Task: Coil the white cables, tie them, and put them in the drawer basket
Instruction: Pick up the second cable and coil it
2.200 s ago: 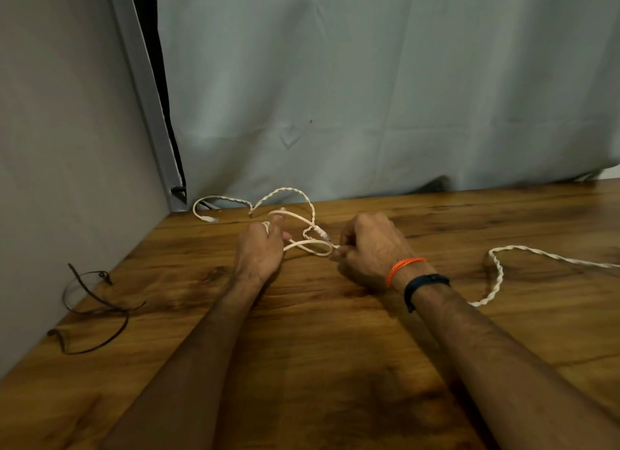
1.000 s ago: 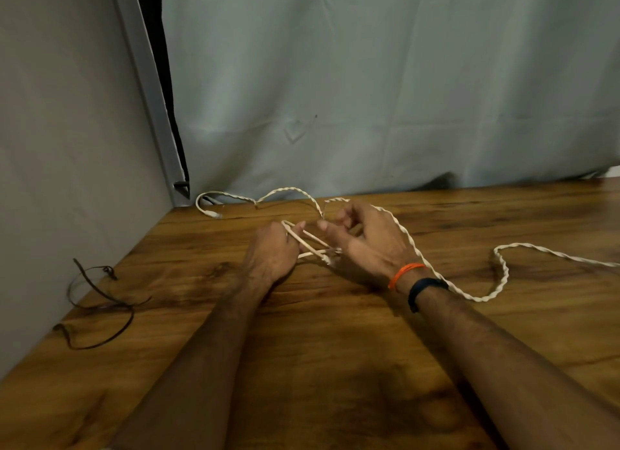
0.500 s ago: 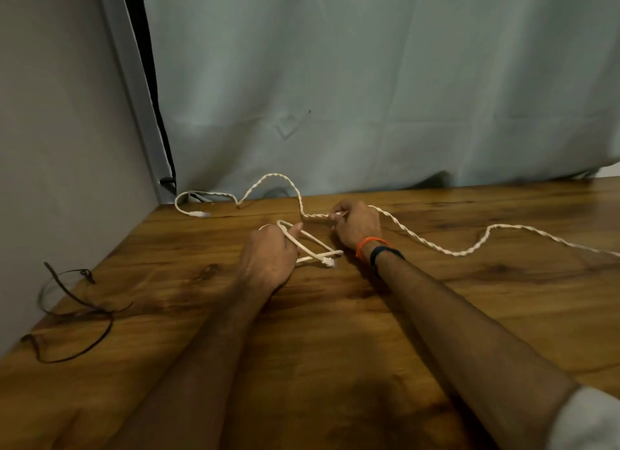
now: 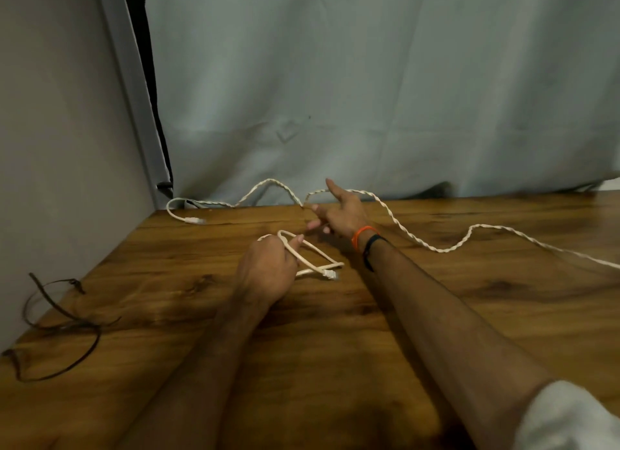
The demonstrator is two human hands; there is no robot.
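A long white twisted cable [image 4: 436, 248] snakes over the wooden table [image 4: 335, 349], from a connector end [image 4: 194, 220] near the back left corner off to the right edge. My left hand [image 4: 268, 272] grips a small coil of the cable [image 4: 315, 258], whose plug [image 4: 330, 274] lies on the wood. Farther back, my right hand [image 4: 339, 211] is stretched out with its fingers spread, the cable running under its fingers; whether it pinches the cable I cannot tell. The drawer basket is out of view.
A dark thin cord [image 4: 57, 322] lies looped at the table's left edge beside a grey wall [image 4: 60, 147]. A pale curtain [image 4: 369, 97] hangs along the back edge.
My right hand has reached farther back along the cable and its fingers have spread. The coil in my left hand has stayed in place.
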